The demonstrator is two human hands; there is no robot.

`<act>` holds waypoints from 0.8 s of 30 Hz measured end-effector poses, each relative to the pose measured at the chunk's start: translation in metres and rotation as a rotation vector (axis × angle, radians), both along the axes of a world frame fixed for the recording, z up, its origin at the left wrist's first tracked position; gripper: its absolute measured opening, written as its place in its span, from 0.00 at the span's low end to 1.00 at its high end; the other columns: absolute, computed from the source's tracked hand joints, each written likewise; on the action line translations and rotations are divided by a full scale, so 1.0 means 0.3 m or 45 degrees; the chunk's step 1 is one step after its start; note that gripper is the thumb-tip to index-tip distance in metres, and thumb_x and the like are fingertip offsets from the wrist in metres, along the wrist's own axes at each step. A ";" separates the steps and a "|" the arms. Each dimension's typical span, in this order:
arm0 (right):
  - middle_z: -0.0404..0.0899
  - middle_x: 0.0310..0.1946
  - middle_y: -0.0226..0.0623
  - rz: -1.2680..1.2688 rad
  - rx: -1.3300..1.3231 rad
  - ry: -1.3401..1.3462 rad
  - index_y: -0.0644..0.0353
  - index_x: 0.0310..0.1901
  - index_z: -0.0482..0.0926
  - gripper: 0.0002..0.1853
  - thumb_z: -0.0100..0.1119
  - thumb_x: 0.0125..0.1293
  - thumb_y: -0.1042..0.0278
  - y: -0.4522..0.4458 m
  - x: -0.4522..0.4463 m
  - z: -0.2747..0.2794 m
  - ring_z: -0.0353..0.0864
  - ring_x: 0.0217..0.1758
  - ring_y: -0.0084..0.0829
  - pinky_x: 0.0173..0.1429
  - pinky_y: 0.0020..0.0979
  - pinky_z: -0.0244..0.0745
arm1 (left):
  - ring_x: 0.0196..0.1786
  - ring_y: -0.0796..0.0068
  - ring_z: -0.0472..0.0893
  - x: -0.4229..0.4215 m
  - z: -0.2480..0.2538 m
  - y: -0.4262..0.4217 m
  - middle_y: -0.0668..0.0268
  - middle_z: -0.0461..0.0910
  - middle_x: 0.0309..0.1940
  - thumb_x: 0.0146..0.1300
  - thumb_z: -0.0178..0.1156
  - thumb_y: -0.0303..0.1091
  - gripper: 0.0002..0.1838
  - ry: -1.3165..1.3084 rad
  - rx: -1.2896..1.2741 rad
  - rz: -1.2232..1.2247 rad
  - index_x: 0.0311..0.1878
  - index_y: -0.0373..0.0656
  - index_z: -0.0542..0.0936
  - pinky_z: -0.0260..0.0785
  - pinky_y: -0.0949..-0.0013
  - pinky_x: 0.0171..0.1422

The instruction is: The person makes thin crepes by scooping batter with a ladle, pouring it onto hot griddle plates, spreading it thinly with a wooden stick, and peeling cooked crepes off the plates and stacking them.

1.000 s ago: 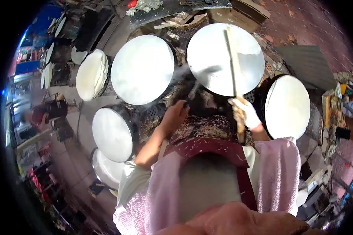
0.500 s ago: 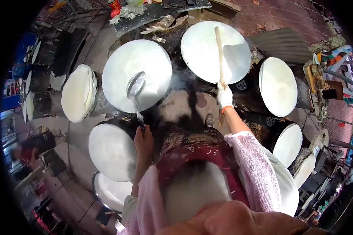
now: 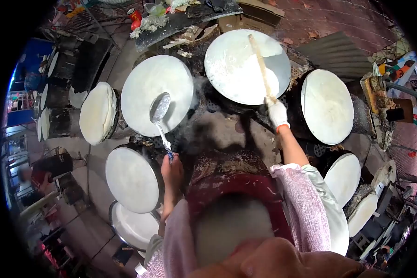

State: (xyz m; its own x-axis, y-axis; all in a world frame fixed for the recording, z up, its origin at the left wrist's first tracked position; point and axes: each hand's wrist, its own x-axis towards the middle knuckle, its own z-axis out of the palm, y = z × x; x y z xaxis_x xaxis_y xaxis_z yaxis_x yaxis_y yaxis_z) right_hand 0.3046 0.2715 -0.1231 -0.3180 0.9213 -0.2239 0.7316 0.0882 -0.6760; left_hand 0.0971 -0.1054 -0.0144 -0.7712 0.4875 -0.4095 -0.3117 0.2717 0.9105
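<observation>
My left hand (image 3: pixel 173 171) is closed round the handle of a metal ladle (image 3: pixel 160 109). The ladle's batter-smeared bowl hangs over a round white-coated griddle (image 3: pixel 136 83), casting a shadow on it; whether it touches, I cannot tell. In a white glove, my right hand (image 3: pixel 278 114) grips one end of a long flat wooden spreader (image 3: pixel 261 65). That spreader lies across a second round griddle (image 3: pixel 227 65), partly covered by pale batter. A greyer patch shows on this griddle to the right of the wood.
More round griddles with pale sheets stand about me, including one at the right (image 3: pixel 328 106) and one at lower left (image 3: pixel 131 180). A stack of thin round sheets (image 3: pixel 97 113) sits at the left. Behind are cardboard (image 3: pixel 250 17) and corrugated metal (image 3: pixel 336 53).
My right hand has moved right and slightly down, tilting the spreader. The greyer patch on that griddle has changed shape and shrunk. My left hand still holds the ladle over the left griddle.
</observation>
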 end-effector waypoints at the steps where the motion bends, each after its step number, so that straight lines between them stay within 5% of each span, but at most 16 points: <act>1: 0.81 0.37 0.57 0.041 -0.019 0.102 0.62 0.46 0.77 0.29 0.47 0.69 0.39 -0.003 -0.001 0.008 0.80 0.43 0.58 0.47 0.51 0.74 | 0.24 0.82 0.70 0.020 -0.010 0.015 0.68 0.73 0.23 0.69 0.55 0.31 0.07 0.105 -0.083 -0.002 0.40 0.38 0.77 0.64 0.73 0.28; 4: 0.81 0.36 0.58 0.478 -0.057 -0.290 0.60 0.48 0.76 0.28 0.45 0.69 0.38 -0.093 0.080 0.028 0.81 0.42 0.58 0.47 0.52 0.74 | 0.21 0.83 0.68 0.082 0.020 0.063 0.70 0.71 0.20 0.70 0.54 0.32 0.07 0.382 -0.351 -0.078 0.40 0.38 0.77 0.60 0.75 0.25; 6: 0.81 0.33 0.58 0.293 -0.042 -0.284 0.60 0.43 0.74 0.27 0.45 0.69 0.38 -0.038 0.169 -0.001 0.81 0.39 0.58 0.44 0.54 0.74 | 0.16 0.87 0.59 0.145 0.068 0.112 0.77 0.62 0.18 0.74 0.50 0.36 0.08 0.144 -0.301 -0.013 0.43 0.43 0.72 0.49 0.78 0.18; 9: 0.80 0.25 0.54 0.213 0.252 -0.309 0.59 0.37 0.73 0.24 0.44 0.71 0.42 0.149 0.199 0.027 0.81 0.30 0.55 0.33 0.53 0.74 | 0.15 0.87 0.59 0.212 0.108 0.157 0.76 0.62 0.17 0.74 0.51 0.37 0.08 -0.017 -0.147 0.008 0.43 0.42 0.72 0.49 0.78 0.17; 13: 0.80 0.38 0.57 0.144 -0.188 0.057 0.62 0.44 0.81 0.27 0.47 0.69 0.42 0.190 0.172 0.094 0.78 0.48 0.57 0.52 0.47 0.73 | 0.14 0.85 0.59 0.282 0.074 0.184 0.75 0.62 0.17 0.74 0.50 0.36 0.09 0.076 -0.214 -0.031 0.44 0.40 0.72 0.51 0.77 0.17; 16: 0.80 0.31 0.57 0.539 -0.001 -0.193 0.60 0.37 0.78 0.25 0.46 0.69 0.41 0.078 0.315 -0.016 0.81 0.36 0.58 0.41 0.51 0.75 | 0.15 0.86 0.64 0.343 0.089 0.198 0.74 0.68 0.18 0.71 0.53 0.32 0.06 0.106 -0.251 0.024 0.41 0.40 0.74 0.55 0.78 0.17; 18: 0.79 0.26 0.56 0.418 0.116 -0.172 0.60 0.35 0.75 0.26 0.46 0.69 0.41 0.098 0.359 0.013 0.80 0.31 0.58 0.36 0.53 0.74 | 0.16 0.87 0.65 0.377 0.102 0.204 0.74 0.68 0.19 0.71 0.53 0.32 0.06 0.105 -0.247 0.052 0.43 0.39 0.75 0.55 0.79 0.19; 24: 0.80 0.34 0.60 0.182 0.161 -0.177 0.66 0.41 0.78 0.28 0.44 0.70 0.44 0.436 0.138 0.070 0.80 0.42 0.58 0.47 0.51 0.74 | 0.18 0.88 0.65 0.383 0.115 0.248 0.74 0.69 0.20 0.71 0.54 0.33 0.08 0.106 -0.254 0.001 0.45 0.38 0.76 0.56 0.79 0.21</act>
State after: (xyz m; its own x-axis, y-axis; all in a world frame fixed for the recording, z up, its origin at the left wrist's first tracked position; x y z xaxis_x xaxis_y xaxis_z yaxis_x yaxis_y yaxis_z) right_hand 0.3461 0.4021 -0.1023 -0.4217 0.8924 -0.1606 0.7907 0.2753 -0.5469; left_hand 0.2118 -0.0309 0.0202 -0.8067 0.4026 -0.4326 -0.2381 0.4486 0.8615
